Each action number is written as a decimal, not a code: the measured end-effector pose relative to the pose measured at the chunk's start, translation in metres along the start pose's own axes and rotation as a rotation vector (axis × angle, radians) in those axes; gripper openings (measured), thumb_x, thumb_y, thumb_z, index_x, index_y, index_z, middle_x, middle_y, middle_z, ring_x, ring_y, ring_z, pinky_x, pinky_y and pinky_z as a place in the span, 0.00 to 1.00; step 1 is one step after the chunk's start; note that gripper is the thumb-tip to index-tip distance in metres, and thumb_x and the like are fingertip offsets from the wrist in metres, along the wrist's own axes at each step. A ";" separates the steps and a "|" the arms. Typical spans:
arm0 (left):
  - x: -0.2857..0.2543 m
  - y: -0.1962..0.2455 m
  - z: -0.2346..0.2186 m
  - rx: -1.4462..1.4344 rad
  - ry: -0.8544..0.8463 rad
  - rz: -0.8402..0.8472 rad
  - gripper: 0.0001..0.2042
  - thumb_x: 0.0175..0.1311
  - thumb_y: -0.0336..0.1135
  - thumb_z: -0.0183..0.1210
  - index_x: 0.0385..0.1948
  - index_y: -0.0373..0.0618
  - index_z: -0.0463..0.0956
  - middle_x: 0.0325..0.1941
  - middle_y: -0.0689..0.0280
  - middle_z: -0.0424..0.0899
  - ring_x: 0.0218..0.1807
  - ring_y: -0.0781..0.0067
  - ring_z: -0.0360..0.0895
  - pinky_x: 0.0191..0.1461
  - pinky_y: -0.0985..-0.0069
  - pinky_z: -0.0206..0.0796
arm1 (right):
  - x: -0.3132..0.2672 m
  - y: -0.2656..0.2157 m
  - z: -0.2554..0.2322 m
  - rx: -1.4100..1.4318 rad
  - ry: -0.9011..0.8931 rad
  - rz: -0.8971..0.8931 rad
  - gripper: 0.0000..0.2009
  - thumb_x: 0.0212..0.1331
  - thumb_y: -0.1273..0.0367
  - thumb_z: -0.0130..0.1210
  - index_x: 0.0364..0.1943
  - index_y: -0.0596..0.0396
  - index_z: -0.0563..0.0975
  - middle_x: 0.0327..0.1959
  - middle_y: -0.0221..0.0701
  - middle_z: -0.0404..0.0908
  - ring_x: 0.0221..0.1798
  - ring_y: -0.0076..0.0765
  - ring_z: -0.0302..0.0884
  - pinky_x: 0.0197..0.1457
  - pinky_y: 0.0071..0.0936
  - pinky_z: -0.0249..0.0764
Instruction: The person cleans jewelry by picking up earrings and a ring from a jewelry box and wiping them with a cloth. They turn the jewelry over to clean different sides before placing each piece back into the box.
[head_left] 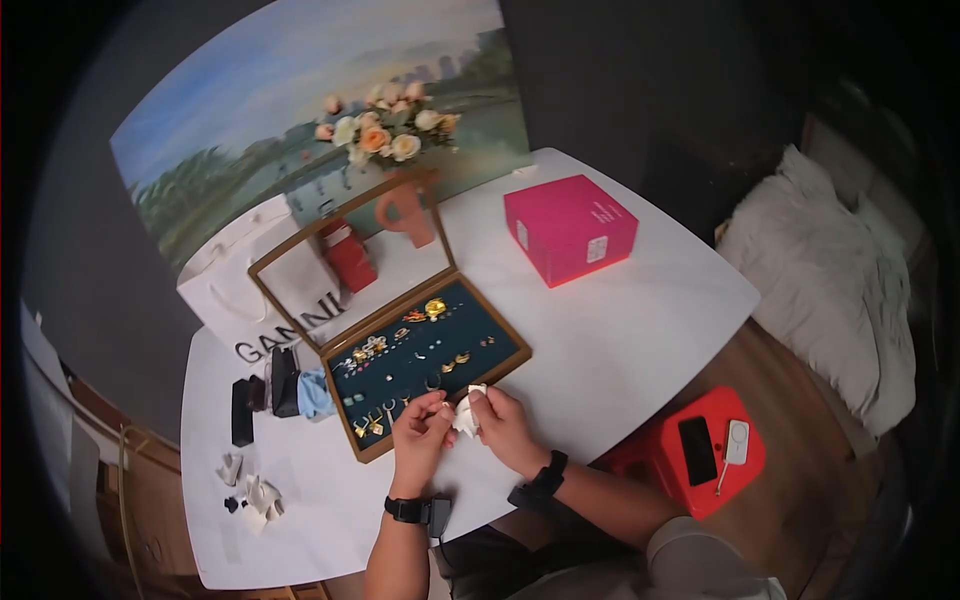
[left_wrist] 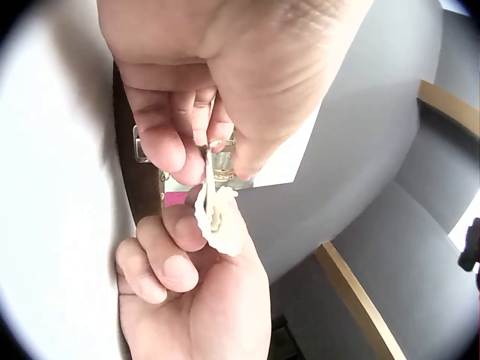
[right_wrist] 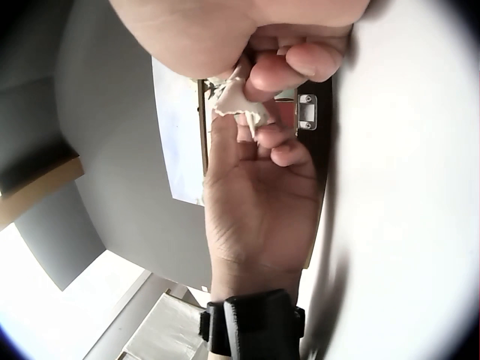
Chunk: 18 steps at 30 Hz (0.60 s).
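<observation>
In the head view, both hands meet over the front edge of a wooden jewelry case. My right hand pinches a crumpled white cloth between thumb and fingers. Close beside it, my left hand has its fingers curled, the tips meeting at the cloth. A small gold-coloured, ring-like piece of jewelry shows between the left thumb and fingertips in the left wrist view, partly hidden. The case's glazed lid stands raised; on the dark green lining lie rows of earrings, rings and a larger gold piece.
A pink box stands at the back right. Behind the case are a white paper bag, a red box and a flower vase. Dark cases and scraps lie left. A red stool holds a phone.
</observation>
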<state>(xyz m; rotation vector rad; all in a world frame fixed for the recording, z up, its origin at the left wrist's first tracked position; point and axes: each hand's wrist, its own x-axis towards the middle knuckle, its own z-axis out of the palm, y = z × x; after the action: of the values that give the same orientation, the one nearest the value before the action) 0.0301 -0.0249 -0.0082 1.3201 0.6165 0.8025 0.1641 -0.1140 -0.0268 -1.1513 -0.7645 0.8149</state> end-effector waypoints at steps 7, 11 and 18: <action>-0.006 -0.009 0.010 0.024 0.048 -0.053 0.17 0.75 0.37 0.63 0.57 0.36 0.79 0.38 0.67 0.85 0.29 0.83 0.77 0.32 0.83 0.70 | 0.006 0.024 0.001 -0.104 -0.044 -0.106 0.13 0.76 0.63 0.54 0.39 0.61 0.76 0.28 0.28 0.78 0.30 0.19 0.71 0.33 0.28 0.71; -0.010 -0.021 0.011 -0.001 0.078 -0.004 0.17 0.75 0.38 0.63 0.58 0.36 0.79 0.41 0.68 0.87 0.33 0.84 0.79 0.33 0.84 0.71 | 0.001 0.000 -0.002 0.140 -0.187 0.050 0.08 0.78 0.66 0.51 0.45 0.58 0.75 0.32 0.24 0.77 0.30 0.15 0.72 0.32 0.21 0.71; -0.024 -0.013 0.020 0.055 0.058 -0.017 0.18 0.71 0.33 0.67 0.60 0.38 0.79 0.39 0.70 0.86 0.33 0.84 0.78 0.34 0.85 0.69 | 0.007 0.009 -0.009 0.007 -0.158 0.111 0.11 0.78 0.64 0.51 0.41 0.58 0.76 0.29 0.22 0.76 0.26 0.13 0.66 0.27 0.20 0.65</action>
<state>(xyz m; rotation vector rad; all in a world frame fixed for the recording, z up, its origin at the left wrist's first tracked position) 0.0335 -0.0571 -0.0185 1.3438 0.6997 0.8171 0.1738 -0.1105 -0.0369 -1.1397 -0.8327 1.0102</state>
